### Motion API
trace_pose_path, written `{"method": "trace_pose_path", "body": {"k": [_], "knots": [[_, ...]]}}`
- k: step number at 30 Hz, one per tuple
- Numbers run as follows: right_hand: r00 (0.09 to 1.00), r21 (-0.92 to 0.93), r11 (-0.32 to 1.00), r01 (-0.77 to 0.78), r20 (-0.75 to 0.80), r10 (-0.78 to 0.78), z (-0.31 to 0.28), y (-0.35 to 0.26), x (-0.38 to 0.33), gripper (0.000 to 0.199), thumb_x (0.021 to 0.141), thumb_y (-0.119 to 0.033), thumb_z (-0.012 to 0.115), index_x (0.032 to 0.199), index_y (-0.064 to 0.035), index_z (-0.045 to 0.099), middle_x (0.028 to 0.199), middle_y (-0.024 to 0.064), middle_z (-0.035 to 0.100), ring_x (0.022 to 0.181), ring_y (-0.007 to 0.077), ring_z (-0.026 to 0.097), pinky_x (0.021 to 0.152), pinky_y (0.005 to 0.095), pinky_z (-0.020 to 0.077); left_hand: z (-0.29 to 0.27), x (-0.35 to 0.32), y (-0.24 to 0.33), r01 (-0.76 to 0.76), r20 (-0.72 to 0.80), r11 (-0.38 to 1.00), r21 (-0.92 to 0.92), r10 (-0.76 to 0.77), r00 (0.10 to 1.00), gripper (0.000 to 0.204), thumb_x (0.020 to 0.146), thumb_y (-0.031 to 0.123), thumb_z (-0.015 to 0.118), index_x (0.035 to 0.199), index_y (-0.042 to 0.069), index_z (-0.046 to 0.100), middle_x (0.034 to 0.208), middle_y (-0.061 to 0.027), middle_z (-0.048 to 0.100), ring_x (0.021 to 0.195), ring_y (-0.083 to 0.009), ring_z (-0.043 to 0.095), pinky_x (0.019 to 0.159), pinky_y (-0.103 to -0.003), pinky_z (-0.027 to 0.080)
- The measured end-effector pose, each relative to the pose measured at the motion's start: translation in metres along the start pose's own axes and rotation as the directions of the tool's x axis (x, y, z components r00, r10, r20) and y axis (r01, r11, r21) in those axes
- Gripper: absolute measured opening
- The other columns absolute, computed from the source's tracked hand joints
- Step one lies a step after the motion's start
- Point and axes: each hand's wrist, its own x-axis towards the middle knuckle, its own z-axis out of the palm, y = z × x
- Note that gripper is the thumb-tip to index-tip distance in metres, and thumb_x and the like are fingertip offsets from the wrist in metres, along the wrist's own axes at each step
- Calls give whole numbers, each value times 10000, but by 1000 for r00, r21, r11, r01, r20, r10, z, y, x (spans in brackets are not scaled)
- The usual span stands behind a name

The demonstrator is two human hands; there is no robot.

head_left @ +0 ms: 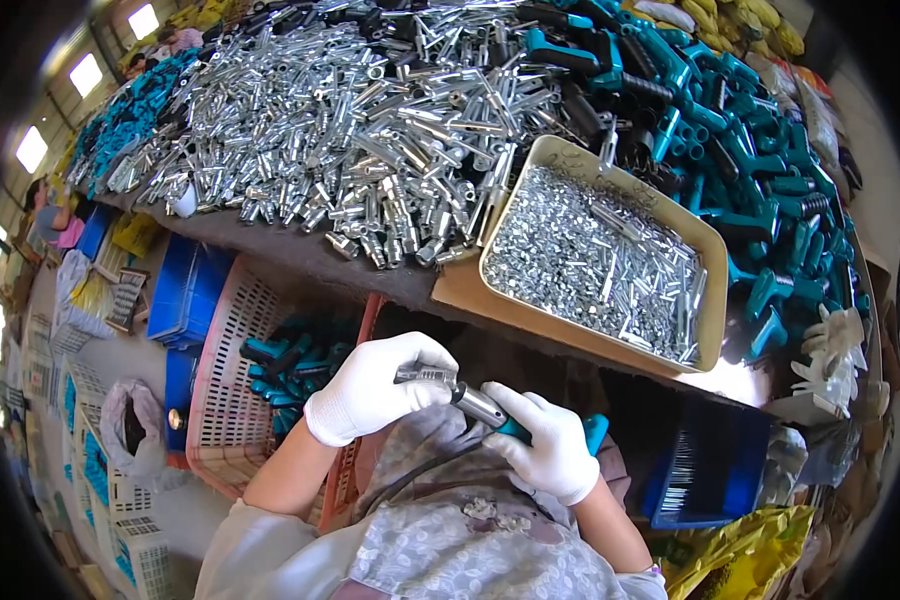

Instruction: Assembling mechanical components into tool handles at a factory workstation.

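In front of my body, my left hand [375, 388], in a white knit glove, grips a short ribbed metal fitting [428, 376] between thumb and fingers. The fitting lines up with the metal barrel [480, 407] of a teal-handled tool; whether the two are joined I cannot tell. My right hand [548, 445], also white-gloved, is closed round that tool, and its teal end [595, 432] sticks out beyond the fingers. Just ahead, a cream tray [715, 300] of small metal pieces sits on the table edge.
A large heap of shiny metal parts [360, 130] covers the table, with teal pistol-shaped bodies [770, 210] at right. A pink basket [235, 385] of teal parts stands at left near blue bins [185, 300]. At right are a blue crate [705, 470], white gloves [830, 355] and a yellow bag [750, 550].
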Motion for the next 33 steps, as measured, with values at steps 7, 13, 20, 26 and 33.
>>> {"method": "trace_pose_path", "body": {"k": [7,13,20,26,33], "knots": [[999,-258,966,-2,-51,-12,-4,-3,-12,581,721,-160,779,1280,-101,630,810,132,605,691,347,630,633,413,511,11,4,-3,8,58,981,191,-19,998,192,906,129,714,1041,-4,683,836,-56,693,778,-79,620,708,-268,515],[999,-273,961,32,-9,-36,-13,1,-16,552,792,-271,766,1293,-114,595,835,130,618,729,333,646,640,419,516,22,6,4,-154,99,914,374,126,987,204,863,104,723,1054,34,699,850,-88,681,737,-168,639,690,-302,521],[966,292,936,-197,223,134,-20,14,-20,349,898,-333,690,1131,-73,676,854,185,685,793,388,672,709,389,537,21,11,11,-662,358,653,368,557,749,395,722,16,752,1110,52,688,1011,-124,626,898,-286,638,737,-328,536],[999,28,998,-47,26,46,-16,5,-17,332,868,-349,716,1079,-94,686,855,167,686,783,379,673,677,407,537,18,3,22,-310,224,859,407,235,946,212,869,119,701,1072,59,704,970,-108,662,836,-221,655,745,-319,529],[998,-19,998,-55,20,56,-17,9,-20,363,869,-385,707,1102,-108,681,854,157,688,771,365,679,665,404,537,11,4,18,2,37,968,250,-12,999,318,823,153,789,1098,28,688,932,-65,662,772,-132,633,715,-272,528]]}}
